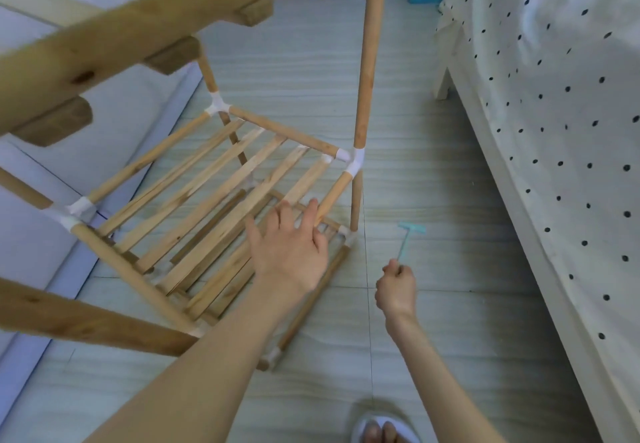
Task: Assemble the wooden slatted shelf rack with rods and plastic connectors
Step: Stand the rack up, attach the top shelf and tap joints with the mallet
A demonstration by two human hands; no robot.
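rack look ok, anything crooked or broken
Nothing looks broken. The rack stands on the floor, its white connectors seated on rods. Left hand reaches for a rod; right hand grips a small teal hammer.

Pale tan wooden slatted rack (214,200) with white plastic corner connectors (353,160); small turquoise plastic hammer (404,242) at 5 o'clock; cream black-dotted bedspread (554,96) at 3 o'clock; grey streaked floor (450,338).

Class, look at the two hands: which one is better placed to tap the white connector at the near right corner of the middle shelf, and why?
The right hand, probably. It already grips the small blue hammer just right of that white connector. The left hand is open, fingers spread by the side rod, better placed to steady the rack.
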